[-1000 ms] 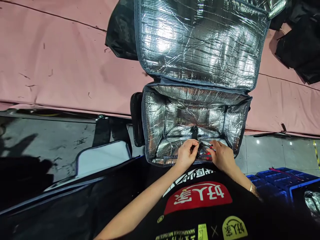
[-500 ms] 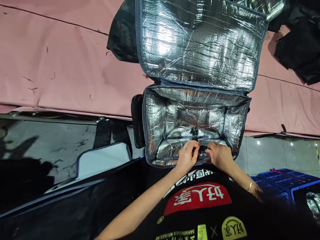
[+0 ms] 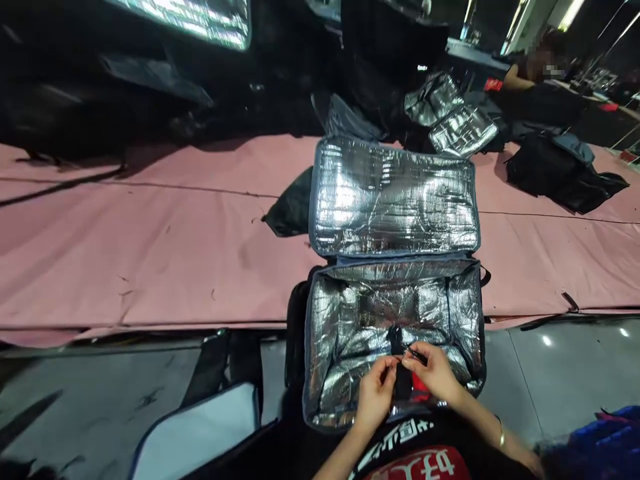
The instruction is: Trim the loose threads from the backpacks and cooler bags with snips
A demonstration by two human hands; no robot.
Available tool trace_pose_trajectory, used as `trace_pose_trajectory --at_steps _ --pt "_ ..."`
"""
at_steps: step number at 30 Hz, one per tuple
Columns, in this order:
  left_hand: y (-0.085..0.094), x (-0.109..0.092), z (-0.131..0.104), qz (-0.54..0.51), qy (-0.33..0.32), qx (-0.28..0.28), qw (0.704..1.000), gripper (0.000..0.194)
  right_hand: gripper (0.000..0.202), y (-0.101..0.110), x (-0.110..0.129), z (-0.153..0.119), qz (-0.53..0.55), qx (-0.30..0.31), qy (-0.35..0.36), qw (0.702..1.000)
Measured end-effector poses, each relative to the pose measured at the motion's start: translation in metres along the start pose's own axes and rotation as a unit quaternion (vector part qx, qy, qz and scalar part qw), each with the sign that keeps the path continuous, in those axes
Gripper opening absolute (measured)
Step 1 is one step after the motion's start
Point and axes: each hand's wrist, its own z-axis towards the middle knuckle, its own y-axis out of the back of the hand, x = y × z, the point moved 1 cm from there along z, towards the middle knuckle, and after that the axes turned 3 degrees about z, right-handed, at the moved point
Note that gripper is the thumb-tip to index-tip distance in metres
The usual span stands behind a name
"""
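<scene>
A soft cooler bag with a silver foil lining (image 3: 325, 340) stands open in front of me, its foil-lined lid (image 3: 395, 200) folded back onto the pink-covered table. Over the bag's near side, my left hand (image 3: 375, 395) and my right hand (image 3: 436, 375) meet with fingertips pinched. Between them runs a black strap (image 3: 397, 340), and the fingers of both hands close on it. The strap's ends and any buckle are partly covered by my fingers. A small red patch shows just below my right hand.
A pink cloth (image 3: 200, 260) covers the long table. Several foil-lined pieces (image 3: 463, 130) and a black bag (image 3: 560, 170) lie at the back right. Lower left is a pale panel (image 3: 200, 433); a blue crate (image 3: 595, 443) sits lower right. A person works at the far right.
My view has tilted up, so the bag and hands appear lower and more of the table's far side shows. Both hands stay together at the strap, with my right fingertips now nearer the left ones.
</scene>
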Motion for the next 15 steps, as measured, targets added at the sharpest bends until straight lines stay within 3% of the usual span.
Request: trace_pose_trajectory --at_steps 6,9,12,15 --pt "0.003 0.017 -0.003 -0.102 0.08 0.012 0.992 0.043 0.016 -0.018 -0.02 0.007 -0.004 -0.049 -0.021 0.999" --pt "0.002 0.028 0.0 -0.125 0.095 0.0 0.988 0.055 0.011 -0.019 -0.019 0.011 -0.014 -0.071 -0.015 0.997" --pt "0.0 0.034 0.004 -0.135 0.102 0.021 0.985 0.05 0.017 -0.003 0.006 0.022 0.038 -0.1 0.018 0.994" --pt "-0.002 0.035 0.004 -0.157 0.118 0.031 0.98 0.044 0.032 0.027 0.05 0.042 0.108 -0.132 0.054 0.984"
